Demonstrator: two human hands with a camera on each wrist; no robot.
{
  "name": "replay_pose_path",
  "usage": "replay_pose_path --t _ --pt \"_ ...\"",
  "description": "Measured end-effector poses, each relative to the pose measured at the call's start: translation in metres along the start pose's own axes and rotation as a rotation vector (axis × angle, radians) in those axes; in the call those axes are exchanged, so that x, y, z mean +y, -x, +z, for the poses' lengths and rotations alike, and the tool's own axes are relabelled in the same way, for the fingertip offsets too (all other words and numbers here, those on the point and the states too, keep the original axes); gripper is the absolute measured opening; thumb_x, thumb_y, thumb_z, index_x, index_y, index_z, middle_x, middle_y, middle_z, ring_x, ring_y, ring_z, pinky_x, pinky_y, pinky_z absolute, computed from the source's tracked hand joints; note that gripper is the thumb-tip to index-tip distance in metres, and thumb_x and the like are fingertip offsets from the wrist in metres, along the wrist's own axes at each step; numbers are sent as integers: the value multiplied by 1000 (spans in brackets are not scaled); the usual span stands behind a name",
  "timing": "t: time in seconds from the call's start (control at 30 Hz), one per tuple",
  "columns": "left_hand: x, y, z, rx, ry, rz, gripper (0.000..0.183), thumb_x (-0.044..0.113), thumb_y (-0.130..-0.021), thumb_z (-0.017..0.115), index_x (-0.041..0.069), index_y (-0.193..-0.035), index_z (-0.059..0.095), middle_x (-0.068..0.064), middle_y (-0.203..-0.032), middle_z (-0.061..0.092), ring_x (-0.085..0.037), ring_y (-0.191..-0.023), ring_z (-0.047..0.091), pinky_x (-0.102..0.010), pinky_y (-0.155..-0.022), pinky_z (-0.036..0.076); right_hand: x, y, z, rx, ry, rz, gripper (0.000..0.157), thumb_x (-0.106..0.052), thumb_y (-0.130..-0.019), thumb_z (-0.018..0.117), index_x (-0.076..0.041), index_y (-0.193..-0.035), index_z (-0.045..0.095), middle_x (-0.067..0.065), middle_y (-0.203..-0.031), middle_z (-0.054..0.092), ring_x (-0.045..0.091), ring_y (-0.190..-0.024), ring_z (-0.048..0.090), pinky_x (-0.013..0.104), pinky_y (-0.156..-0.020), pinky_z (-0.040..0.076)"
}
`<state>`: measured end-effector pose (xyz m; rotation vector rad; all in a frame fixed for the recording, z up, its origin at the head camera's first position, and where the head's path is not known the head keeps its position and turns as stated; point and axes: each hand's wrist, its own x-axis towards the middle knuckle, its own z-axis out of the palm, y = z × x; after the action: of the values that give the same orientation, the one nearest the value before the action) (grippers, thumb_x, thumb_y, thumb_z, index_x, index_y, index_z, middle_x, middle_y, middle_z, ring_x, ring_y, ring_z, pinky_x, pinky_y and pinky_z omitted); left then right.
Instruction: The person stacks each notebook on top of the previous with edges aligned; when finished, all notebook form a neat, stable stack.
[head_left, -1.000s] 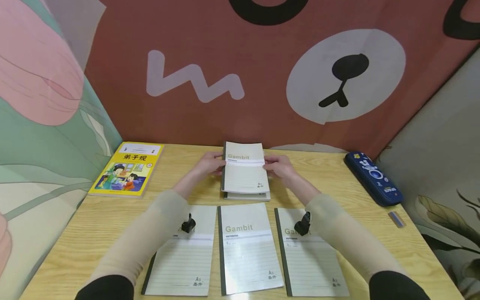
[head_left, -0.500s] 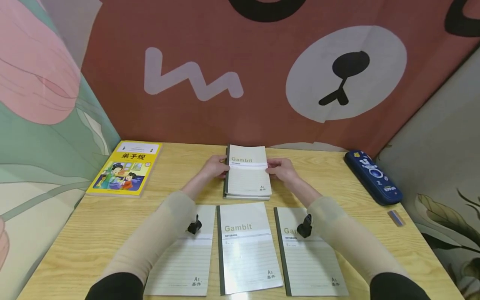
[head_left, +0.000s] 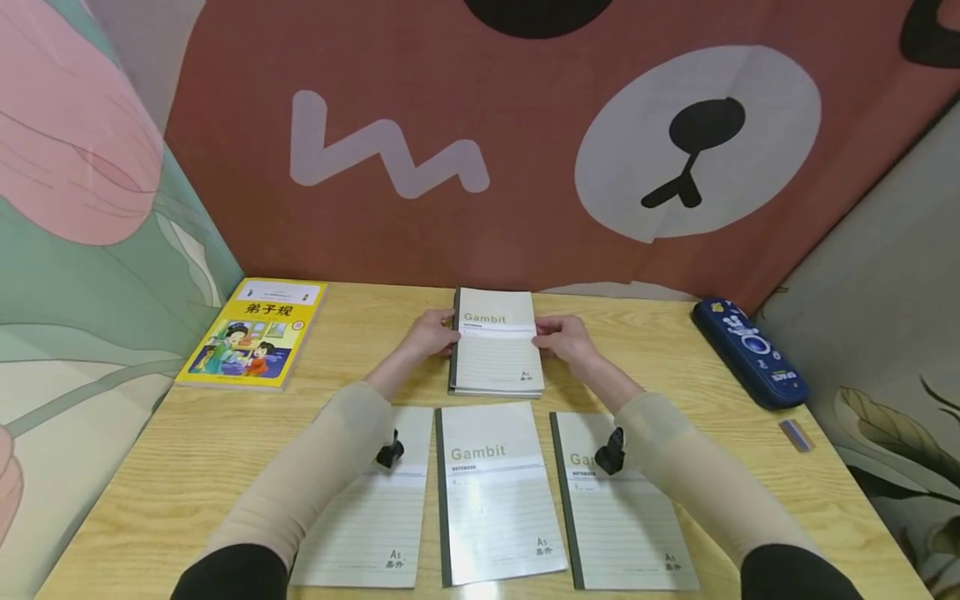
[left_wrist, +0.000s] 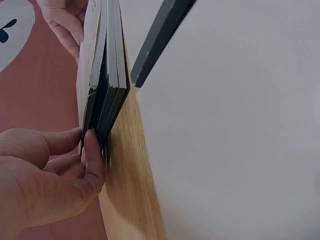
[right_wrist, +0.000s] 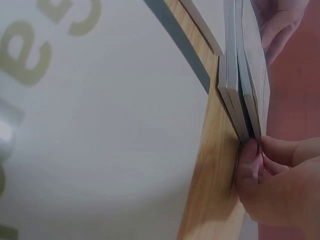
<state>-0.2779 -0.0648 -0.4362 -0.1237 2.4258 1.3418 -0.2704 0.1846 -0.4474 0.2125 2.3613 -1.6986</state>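
A grey-white Gambit notebook [head_left: 497,354] with a dark spine lies over other notebooks in a stack near the back wall. My left hand [head_left: 431,333] pinches its spine edge between thumb and fingers. On the opposite edge, my right hand [head_left: 567,340] pinches it the same way. In the left wrist view the lower notebooks [left_wrist: 116,90] show under it, with a narrow dark gap between. The right wrist view shows the lower notebooks' page edges [right_wrist: 231,85] just under the fingers. Three more notebooks lie in a row in front: left [head_left: 375,525], middle [head_left: 501,508] and right [head_left: 626,533].
A yellow picture-covered book [head_left: 255,333] lies at the back left of the wooden table [head_left: 187,467]. At the right are a dark blue pencil case [head_left: 750,354] and a small eraser [head_left: 795,435]. A red-brown wall covering [head_left: 525,233] stands right behind the stack.
Both hands have shifted the top notebook slightly right and towards me, and it now lines up more closely with the stack under it. In the last half second it has hardly moved.
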Motion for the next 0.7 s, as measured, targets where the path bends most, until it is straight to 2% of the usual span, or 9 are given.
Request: replay_pose_path --t 0.4,0.6,0.7 --pt "-2 4 -2 -11 -15 19 63 8 -100 60 11 -159 38 -18 -158 45 -13 -73 58 -20 -66 56 0 1 2 12 68 -1 48 4 -95 66 5 -142 57 24 -135 63 12 -98 62 15 -73 56" --pt "-5 8 -1 -11 -14 66 61 6 -100 59 6 -158 38 -25 -141 55 -12 -67 56 -20 -64 57 0 2 2 -6 87 -4 48 4 -96 65 6 -143 56 24 -132 64 12 -100 61 17 -77 59" --pt "-6 9 0 -11 -16 77 60 7 -101 59 6 -158 38 -25 -142 54 -13 -70 57 -21 -65 57 1 3 1 -10 104 -6 47 3 -97 64 6 -143 56 23 -132 63 13 -102 61 19 -81 60"
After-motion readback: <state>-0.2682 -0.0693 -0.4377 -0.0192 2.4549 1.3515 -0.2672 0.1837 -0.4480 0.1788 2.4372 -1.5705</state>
